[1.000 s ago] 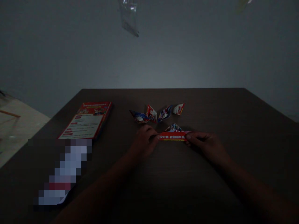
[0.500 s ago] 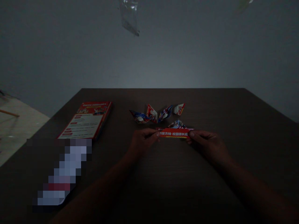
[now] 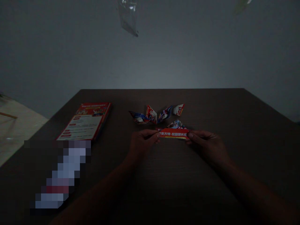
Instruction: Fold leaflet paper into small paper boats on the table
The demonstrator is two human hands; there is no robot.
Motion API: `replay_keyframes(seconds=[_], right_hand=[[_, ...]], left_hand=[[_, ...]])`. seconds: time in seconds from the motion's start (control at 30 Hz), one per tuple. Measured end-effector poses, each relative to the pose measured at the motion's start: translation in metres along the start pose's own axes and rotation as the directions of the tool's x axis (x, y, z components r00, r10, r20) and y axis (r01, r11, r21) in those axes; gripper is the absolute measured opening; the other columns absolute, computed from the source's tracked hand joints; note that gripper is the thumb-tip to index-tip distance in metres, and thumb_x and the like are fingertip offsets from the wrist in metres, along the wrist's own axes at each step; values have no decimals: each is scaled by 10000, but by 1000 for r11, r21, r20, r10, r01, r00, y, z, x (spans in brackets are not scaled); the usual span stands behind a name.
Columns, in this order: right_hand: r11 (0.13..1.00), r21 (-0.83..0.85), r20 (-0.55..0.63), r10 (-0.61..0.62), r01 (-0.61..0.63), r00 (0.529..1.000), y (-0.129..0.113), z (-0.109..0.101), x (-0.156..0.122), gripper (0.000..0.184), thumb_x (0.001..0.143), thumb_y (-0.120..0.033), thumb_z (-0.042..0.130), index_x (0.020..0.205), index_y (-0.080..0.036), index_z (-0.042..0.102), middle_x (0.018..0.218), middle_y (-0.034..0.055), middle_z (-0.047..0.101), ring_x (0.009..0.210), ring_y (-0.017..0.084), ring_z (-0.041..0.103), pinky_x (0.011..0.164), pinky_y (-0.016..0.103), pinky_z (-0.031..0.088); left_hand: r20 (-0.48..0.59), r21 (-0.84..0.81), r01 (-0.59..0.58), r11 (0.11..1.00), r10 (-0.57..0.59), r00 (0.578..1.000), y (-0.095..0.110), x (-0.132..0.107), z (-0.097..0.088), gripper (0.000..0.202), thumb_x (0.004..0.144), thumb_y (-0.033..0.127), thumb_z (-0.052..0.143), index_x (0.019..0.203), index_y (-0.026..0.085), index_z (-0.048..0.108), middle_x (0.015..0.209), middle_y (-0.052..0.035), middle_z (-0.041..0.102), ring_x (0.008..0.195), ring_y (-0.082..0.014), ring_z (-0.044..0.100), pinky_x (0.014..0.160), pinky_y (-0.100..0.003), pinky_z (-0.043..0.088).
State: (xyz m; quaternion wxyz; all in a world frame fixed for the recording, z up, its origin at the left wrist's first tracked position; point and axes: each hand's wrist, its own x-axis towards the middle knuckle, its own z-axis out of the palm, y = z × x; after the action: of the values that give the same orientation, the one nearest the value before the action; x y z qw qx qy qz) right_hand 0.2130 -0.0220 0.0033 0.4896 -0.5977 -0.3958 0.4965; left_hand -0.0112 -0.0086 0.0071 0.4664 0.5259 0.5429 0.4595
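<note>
A folded paper strip (image 3: pixel 173 133), red with white printed characters, is stretched level above the dark table. My left hand (image 3: pixel 143 143) pinches its left end between thumb and fingers. At the other end, my right hand (image 3: pixel 206 145) grips it the same way. Just behind the strip a folded paper piece (image 3: pixel 177 124) in blue and white shows partly; the strip hides its lower part. Farther back lie several more folded paper pieces, among them a blue one (image 3: pixel 138 117), a red and white one (image 3: pixel 152 114) and a small one (image 3: pixel 179 109) at the right.
A stack of printed red and white leaflets (image 3: pixel 84 122) lies on the table (image 3: pixel 211 103) at the left. Nearer to me is a pixelated, pale long object (image 3: pixel 67 175). A grey wall (image 3: pixel 187 47) stands behind the table, with a clear plastic piece (image 3: pixel 128 18) on it.
The view has shifted very slightly. Both hands keep their hold on the paper strip, and the folded pieces stay where they were.
</note>
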Motion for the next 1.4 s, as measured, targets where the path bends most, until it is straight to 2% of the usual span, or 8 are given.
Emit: replay_keyframes(seconds=[0.23, 0.37, 0.47, 0.57, 0.67, 0.8, 1.13, 1.4], right_hand=[[1000, -17, -20, -7, 7, 1000, 3, -2, 1, 342, 571, -375, 810, 825, -165, 721, 720, 66, 727, 593, 188, 671, 543, 290, 559], [1000, 18, -1, -25, 25, 1000, 3, -3, 2, 481, 588, -349, 809, 1019, -185, 675, 779, 45, 734, 600, 170, 671, 579, 287, 555], [999, 19, 44, -46, 45, 998, 2, -3, 2, 643, 620, -337, 795, 1211, -226, 565, 786, 23, 737, 614, 162, 672, 605, 285, 547], [999, -4, 87, -45, 46, 995, 1, -3, 0, 681, 644, -339, 781, 1262, -238, 515, 795, 20, 740, 622, 156, 671, 619, 276, 538], [999, -16, 112, -42, 44, 993, 1, -3, -2, 653, 654, -339, 775, 1247, -222, 528, 810, 27, 742, 624, 148, 667, 619, 262, 531], [999, 33, 158, -33, 28, 987, 4, -2, -2, 606, 648, -304, 785, 1205, -217, 560, 831, 23, 741, 622, 124, 661, 617, 230, 528], [995, 95, 335, -23, -10, 942, 13, 6, -5, 254, 634, -265, 793, 848, -163, 703, 714, 22, 718, 600, 100, 638, 569, 180, 517], [997, 77, 317, 4, -30, 948, 6, 10, -8, 266, 612, -314, 799, 807, -155, 712, 719, 42, 720, 599, 125, 651, 566, 217, 544]], left_hand=[[-2, -50, 20, 999, -21, 1000, -2, 0, 1, 157, 684, 250, 704, 790, 134, 701, 613, -8, 677, 578, -128, 630, 582, -228, 507], [32, -243, 61, 968, -55, 998, -7, -1, 4, 330, 643, 235, 748, 918, 129, 600, 743, -25, 692, 579, -136, 642, 579, -264, 529], [96, -398, 131, 908, -101, 990, -9, -3, 8, 563, 643, 235, 756, 1133, 148, 492, 823, -39, 685, 612, -159, 657, 581, -305, 541], [214, -457, 212, 864, -125, 969, -8, -6, 13, 454, 689, 268, 726, 1083, 118, 556, 890, -79, 684, 656, -163, 664, 617, -308, 535], [312, -471, 286, 834, -145, 939, -7, -9, 17, 284, 731, 292, 692, 907, 77, 637, 884, -113, 694, 678, -176, 673, 622, -285, 520], [376, -503, 355, 788, -170, 911, -4, -11, 19, 278, 746, 293, 682, 903, 65, 652, 912, -146, 701, 688, -196, 682, 610, -287, 514], [384, -507, 342, 791, -148, 911, -5, -13, 21, 295, 715, 262, 719, 905, 52, 637, 879, -146, 710, 720, -230, 689, 632, -316, 524], [406, -490, 339, 803, -134, 904, -8, -12, 22, 299, 735, 258, 704, 940, 51, 640, 907, -156, 706, 737, -228, 690, 654, -315, 523]])
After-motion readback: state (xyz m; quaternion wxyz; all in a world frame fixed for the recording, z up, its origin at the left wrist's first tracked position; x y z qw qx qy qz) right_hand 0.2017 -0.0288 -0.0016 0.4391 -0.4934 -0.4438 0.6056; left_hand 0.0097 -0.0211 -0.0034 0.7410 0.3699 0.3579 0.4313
